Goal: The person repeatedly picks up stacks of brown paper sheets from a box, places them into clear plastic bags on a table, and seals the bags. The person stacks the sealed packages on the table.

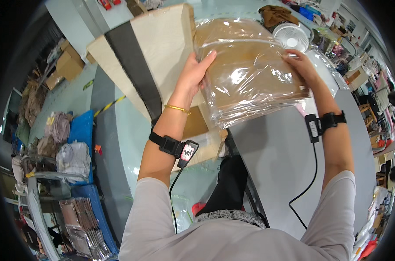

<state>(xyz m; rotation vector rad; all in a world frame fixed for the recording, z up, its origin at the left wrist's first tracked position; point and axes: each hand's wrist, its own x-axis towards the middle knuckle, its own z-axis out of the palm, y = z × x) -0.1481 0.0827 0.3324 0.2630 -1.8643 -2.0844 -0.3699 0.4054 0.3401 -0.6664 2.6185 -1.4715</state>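
Note:
Between my two hands is a stack of brown packages in shiny clear plastic bags (249, 74), raised over the left edge of a grey table (275, 161). My left hand (195, 74) grips its left side, with the thumb on top and the other fingers mostly hidden beneath. On the far right side, my right hand (301, 67) presses its bent fingers against the plastic. Just left of the stack stands an open cardboard carton (167, 48), pale, with a wide black stripe down one flap. Its inside shows only in part below my left wrist.
A white round fan (292, 37) stands behind the stack, near a brown cloth bundle (278, 16). On the floor at left, blue pallets (85, 130) bear wrapped bundles and bagged packages (84, 222). Brown cardboard boxes (69, 63) lie at the far left.

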